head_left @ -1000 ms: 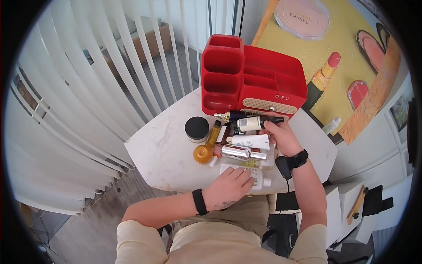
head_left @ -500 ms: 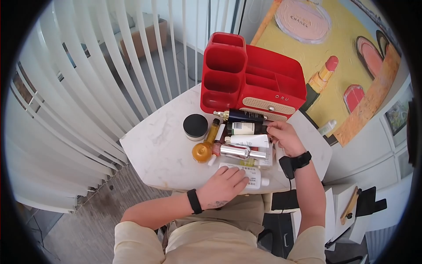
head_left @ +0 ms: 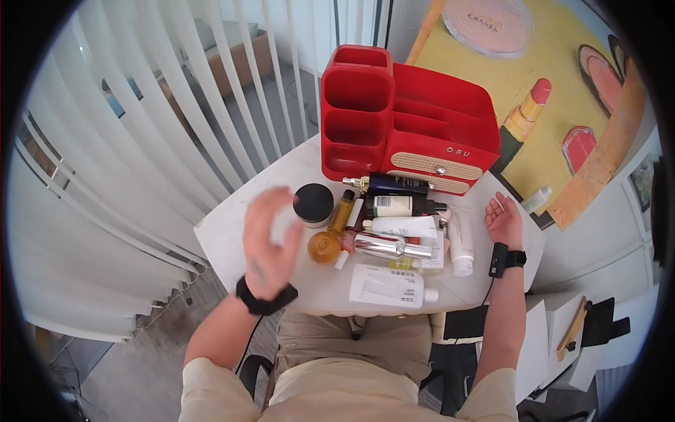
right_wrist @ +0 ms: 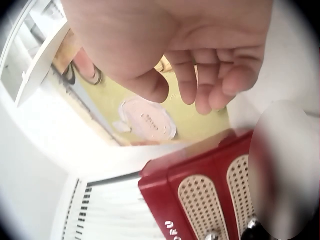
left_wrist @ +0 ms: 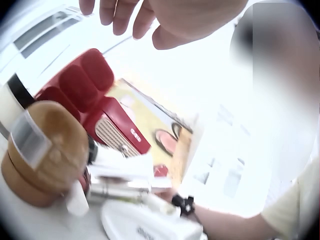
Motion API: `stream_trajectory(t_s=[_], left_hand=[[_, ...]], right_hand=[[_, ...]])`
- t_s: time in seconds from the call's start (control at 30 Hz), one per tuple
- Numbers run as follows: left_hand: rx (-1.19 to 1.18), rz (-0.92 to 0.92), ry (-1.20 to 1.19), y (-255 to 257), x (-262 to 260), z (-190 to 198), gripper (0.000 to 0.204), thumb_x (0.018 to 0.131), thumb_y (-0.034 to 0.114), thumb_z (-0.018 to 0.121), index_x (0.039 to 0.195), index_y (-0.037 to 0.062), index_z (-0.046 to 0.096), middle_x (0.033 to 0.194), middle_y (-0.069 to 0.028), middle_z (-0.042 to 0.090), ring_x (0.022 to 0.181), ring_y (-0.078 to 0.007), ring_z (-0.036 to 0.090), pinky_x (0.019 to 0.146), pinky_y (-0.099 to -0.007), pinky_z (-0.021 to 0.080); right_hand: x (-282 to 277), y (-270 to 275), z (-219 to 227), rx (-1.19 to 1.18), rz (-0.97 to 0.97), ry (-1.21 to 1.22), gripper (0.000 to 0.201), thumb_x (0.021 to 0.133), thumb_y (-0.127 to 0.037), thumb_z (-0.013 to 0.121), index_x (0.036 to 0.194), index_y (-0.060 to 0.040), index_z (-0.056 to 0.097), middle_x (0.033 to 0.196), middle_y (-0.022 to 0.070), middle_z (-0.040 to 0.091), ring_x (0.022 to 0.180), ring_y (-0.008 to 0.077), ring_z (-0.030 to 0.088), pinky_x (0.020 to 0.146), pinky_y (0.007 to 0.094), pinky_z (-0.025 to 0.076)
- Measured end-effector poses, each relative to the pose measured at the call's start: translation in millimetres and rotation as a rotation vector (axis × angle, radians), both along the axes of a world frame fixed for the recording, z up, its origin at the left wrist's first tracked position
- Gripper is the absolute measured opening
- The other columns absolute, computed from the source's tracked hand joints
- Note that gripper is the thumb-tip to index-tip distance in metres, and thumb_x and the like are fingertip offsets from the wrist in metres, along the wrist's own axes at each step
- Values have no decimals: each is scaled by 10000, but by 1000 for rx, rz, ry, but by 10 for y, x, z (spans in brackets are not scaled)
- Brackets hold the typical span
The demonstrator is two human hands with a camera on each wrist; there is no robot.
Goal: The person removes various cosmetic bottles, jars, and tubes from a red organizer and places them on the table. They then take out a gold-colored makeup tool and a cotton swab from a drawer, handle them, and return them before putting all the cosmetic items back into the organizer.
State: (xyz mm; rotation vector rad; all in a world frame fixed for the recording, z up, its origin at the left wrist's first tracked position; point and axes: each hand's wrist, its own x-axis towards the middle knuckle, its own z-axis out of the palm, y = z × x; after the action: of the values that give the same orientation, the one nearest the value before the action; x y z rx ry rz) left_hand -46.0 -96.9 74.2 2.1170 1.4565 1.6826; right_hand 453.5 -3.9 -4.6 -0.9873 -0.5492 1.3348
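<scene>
My left hand (head_left: 268, 239) is raised and blurred over the left side of the table, fingers relaxed, holding nothing. Near it are a jar with a black lid (head_left: 313, 204) and a round amber bottle (head_left: 324, 247). My right hand (head_left: 504, 221) is at the table's right edge, palm up, fingers loosely bent and bare. Between the hands lie a dark blue bottle (head_left: 397, 185), a black bottle with a cream label (head_left: 392, 206), a white tube (head_left: 404, 226), a silver bottle (head_left: 380, 245), a large white tube (head_left: 387, 286) and an upright-lying pale tube (head_left: 460, 243).
A red organizer (head_left: 443, 116) with compartments and mesh-fronted drawers stands at the back of the white table (head_left: 239, 218). Behind it on the right leans a yellow painting (head_left: 552, 63), with a small white tube (head_left: 537, 200) by it. White vertical blinds (head_left: 155, 141) hang on the left.
My left hand has lifted off the large white tube and moved left and up. My right hand has let go of the black bottle, left lying by the dark blue one, and moved right.
</scene>
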Motion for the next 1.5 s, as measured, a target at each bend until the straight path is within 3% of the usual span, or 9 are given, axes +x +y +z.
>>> stream_trajectory(t_s=[0.03, 0.07, 0.1, 0.2, 0.47, 0.77, 1.1, 1.2, 1.5], left_hand=[[-153, 37, -195, 154, -65, -43, 343, 817, -24, 569, 1160, -17, 584, 1195, -121, 615, 1121, -244, 570, 960, -339, 427], [-143, 39, -168, 151, -103, -54, 288, 894, 44, 558, 1177, 4, 596, 1209, -95, 617, 1160, -213, 546, 977, -325, 409], [-311, -20, -421, 348, -169, -214, 298, 928, 104, 551, 1212, 21, 587, 1239, -92, 606, 1196, -211, 526, 998, -326, 393], [-599, -174, -966, 803, -244, -603, 408, 1006, 304, 495, 1325, 53, 530, 1336, -102, 555, 1283, -209, 472, 1059, -333, 345], [-627, -305, -1001, 1248, -145, -833, 502, 1018, 402, 429, 1304, -2, 514, 1283, -139, 589, 1229, -239, 516, 1070, -370, 363], [-707, -499, -1342, 1390, -353, -827, 447, 1044, 376, 377, 1217, -9, 523, 1193, -177, 606, 1176, -287, 554, 1040, -418, 430], [-723, -606, -1295, 1380, -413, -907, 481, 1038, 386, 387, 1255, -26, 506, 1222, -208, 593, 1196, -326, 541, 1071, -448, 399], [-706, -641, -1277, 1354, -402, -900, 439, 1037, 366, 404, 1228, -10, 527, 1176, -172, 623, 1143, -284, 575, 1029, -417, 429], [-722, -628, -1224, 1359, -415, -899, 427, 1043, 344, 372, 1235, -5, 528, 1167, -169, 628, 1141, -294, 575, 1029, -430, 429]], right_hand=[[-16, 48, -62, 21, 7, 55, 353, 956, -333, 576, 1187, -67, 586, 955, 45, 652, 834, 167, 611, 730, 283, 493], [-59, 98, -105, 41, 16, 111, 365, 962, -334, 564, 1205, -62, 575, 982, 62, 655, 884, 189, 620, 811, 318, 511], [-31, 119, -87, 141, 50, 141, 395, 967, -323, 560, 1256, -54, 542, 1044, 90, 646, 977, 218, 606, 926, 370, 486], [-38, 184, -186, 228, 122, 114, 440, 970, -320, 555, 1314, -51, 503, 1087, 104, 638, 1023, 231, 597, 971, 390, 465], [97, 174, -305, 342, 195, 139, 513, 973, -316, 543, 1388, -35, 436, 1173, 125, 604, 1111, 238, 561, 1026, 395, 428], [109, 172, -282, 336, 190, 81, 538, 980, -338, 533, 1415, -43, 412, 1184, 102, 605, 1119, 217, 555, 1038, 374, 414], [19, 144, -262, 385, 143, 70, 527, 979, -317, 538, 1402, -30, 410, 1156, 132, 614, 1067, 239, 592, 998, 387, 461], [-9, 117, -257, 404, 155, 91, 494, 983, -300, 533, 1372, -15, 429, 1153, 150, 619, 1070, 249, 600, 972, 391, 486], [-93, 77, -170, 379, 115, 79, 447, 983, -276, 519, 1345, -19, 459, 1130, 157, 636, 1064, 260, 613, 959, 394, 494]])
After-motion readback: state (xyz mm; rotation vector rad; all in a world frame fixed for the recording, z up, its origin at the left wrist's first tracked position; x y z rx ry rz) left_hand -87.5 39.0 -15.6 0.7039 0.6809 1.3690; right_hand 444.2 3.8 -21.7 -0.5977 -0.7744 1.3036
